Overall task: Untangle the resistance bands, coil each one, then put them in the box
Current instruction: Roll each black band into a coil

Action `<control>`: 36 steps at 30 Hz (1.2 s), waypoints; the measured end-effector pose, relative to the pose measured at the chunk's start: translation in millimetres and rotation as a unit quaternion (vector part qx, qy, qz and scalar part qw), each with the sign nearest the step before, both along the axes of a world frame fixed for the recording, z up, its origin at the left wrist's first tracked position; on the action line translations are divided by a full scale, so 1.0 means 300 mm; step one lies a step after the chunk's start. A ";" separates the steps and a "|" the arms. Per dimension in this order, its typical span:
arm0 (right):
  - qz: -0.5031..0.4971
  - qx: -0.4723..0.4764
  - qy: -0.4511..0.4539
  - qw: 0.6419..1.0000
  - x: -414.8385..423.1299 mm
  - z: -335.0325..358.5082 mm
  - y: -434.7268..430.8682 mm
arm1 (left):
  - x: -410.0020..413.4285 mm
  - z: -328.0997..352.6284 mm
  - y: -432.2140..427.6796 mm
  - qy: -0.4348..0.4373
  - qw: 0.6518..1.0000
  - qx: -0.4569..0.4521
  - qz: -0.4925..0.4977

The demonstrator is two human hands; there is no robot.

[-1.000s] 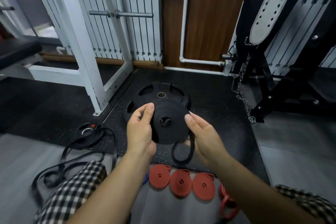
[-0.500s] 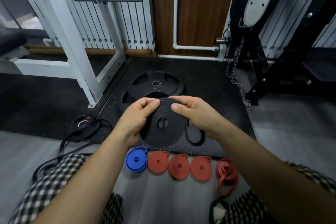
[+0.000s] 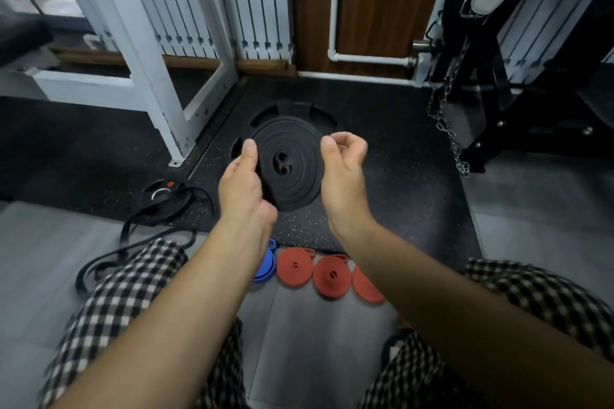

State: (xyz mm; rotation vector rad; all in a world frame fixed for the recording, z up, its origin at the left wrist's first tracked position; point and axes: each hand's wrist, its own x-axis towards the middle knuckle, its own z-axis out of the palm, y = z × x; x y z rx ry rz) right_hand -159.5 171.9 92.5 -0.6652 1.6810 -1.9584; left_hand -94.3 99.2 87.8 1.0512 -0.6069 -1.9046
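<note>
The floor (image 3: 531, 226) is grey and smooth near the person, and beyond the hands it gives way to a black speckled rubber mat (image 3: 392, 196). A white steel rack (image 3: 146, 53) rises beyond and left of the hands, with a white slatted radiator (image 3: 212, 10) and wood panelling behind it. A metal chain (image 3: 445, 129) hangs from dark gym equipment to the right.

A black weight plate (image 3: 295, 109) lies on the mat just beyond the hands, mostly hidden by the coiled black band (image 3: 289, 163). The right forearm covers part of the row of coiled red bands (image 3: 295, 266) on the floor below the hands, and the left forearm hides most of the blue coil (image 3: 267, 264). No box shows.

The black band is a flat rubber strip wound into a tight round disc with a small twisted opening at its centre, held up in the air. The left hand (image 3: 246, 186) grips its left edge, thumb on the face. The right hand (image 3: 342, 169) touches the right edge, thumb up along the rim and fingers curled behind; how firmly it holds is unclear. A loose black band (image 3: 133, 242) snakes across the floor to the lower left, beside checked trousers (image 3: 126, 295).
</note>
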 end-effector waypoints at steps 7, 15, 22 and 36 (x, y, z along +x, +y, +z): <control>0.032 0.025 0.063 0.997 0.048 -0.024 -0.047 | 0.026 0.010 -0.057 0.006 0.999 0.035 0.020; 0.125 0.087 -0.015 0.988 0.071 -0.127 -0.068 | 0.091 -0.090 -0.084 -0.020 0.996 0.091 0.004; 0.143 0.211 -0.052 0.966 0.036 -0.188 -0.066 | 0.152 -0.226 -0.018 -0.188 0.972 0.034 -0.139; 0.244 0.476 0.003 0.845 0.045 -0.443 0.066 | 0.298 -0.471 0.087 -0.346 0.811 0.039 -0.470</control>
